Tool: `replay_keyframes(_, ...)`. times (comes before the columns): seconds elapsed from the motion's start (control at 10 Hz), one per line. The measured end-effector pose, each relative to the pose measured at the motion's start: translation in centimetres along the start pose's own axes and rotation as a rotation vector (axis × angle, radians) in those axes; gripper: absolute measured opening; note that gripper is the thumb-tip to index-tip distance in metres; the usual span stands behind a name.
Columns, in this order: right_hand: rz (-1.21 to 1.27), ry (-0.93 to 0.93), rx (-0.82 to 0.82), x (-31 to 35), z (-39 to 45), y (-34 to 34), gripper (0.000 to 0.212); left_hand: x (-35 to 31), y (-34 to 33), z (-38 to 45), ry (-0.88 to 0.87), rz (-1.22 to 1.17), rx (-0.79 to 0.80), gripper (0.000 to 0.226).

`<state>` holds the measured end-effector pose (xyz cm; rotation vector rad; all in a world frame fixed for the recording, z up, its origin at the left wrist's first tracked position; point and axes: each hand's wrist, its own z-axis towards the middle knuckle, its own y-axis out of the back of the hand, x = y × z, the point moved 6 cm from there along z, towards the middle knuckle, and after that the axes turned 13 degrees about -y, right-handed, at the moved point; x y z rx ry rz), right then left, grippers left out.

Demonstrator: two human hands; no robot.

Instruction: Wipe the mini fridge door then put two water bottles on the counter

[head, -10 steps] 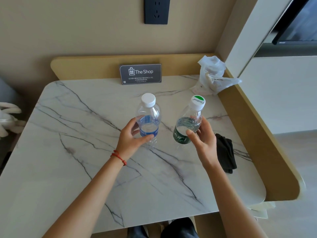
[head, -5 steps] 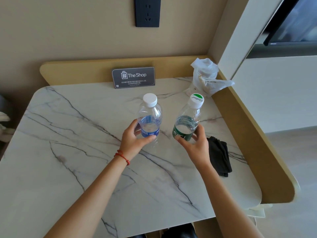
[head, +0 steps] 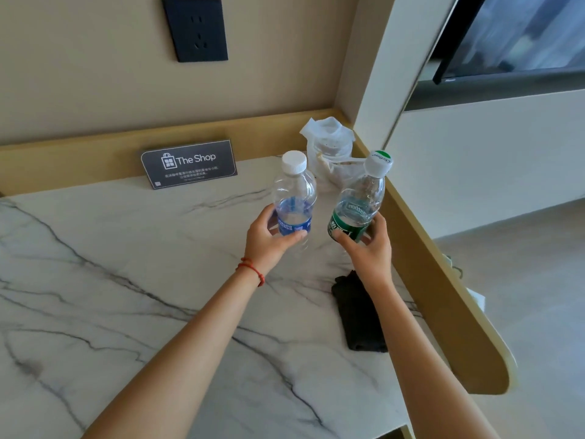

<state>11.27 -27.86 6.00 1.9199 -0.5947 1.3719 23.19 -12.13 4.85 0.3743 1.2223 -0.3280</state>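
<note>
Blue-label bottle gripped in my left hand, green-label bottle in my right hand, near worktop's back right corner.

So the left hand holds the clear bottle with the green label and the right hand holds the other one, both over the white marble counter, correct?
Not quite. In the head view the left hand holds the clear bottle with the blue label; the green-labelled clear bottle is in the right hand. Both are indeed over the white marble counter.
</note>
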Motion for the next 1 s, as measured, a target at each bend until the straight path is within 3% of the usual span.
replay_keyframes(0.3,0.016,-0.025,-0.056,-0.4,2.6,1.1,0.073,0.8,-4.2,3.3,-0.018,0.037,0.081,0.053)
replay_keyframes(0.7,-0.003,0.039,-0.034,-0.7,2.7,0.6,0.077,1.2,-5.0,3.5,-0.013,0.096,0.145,0.053)
replay_keyframes(1.0,-0.014,-0.037,-0.029,-1.5,1.6,1.3,0.089,0.8,-4.2,1.9,0.037,0.149,0.124,0.072)
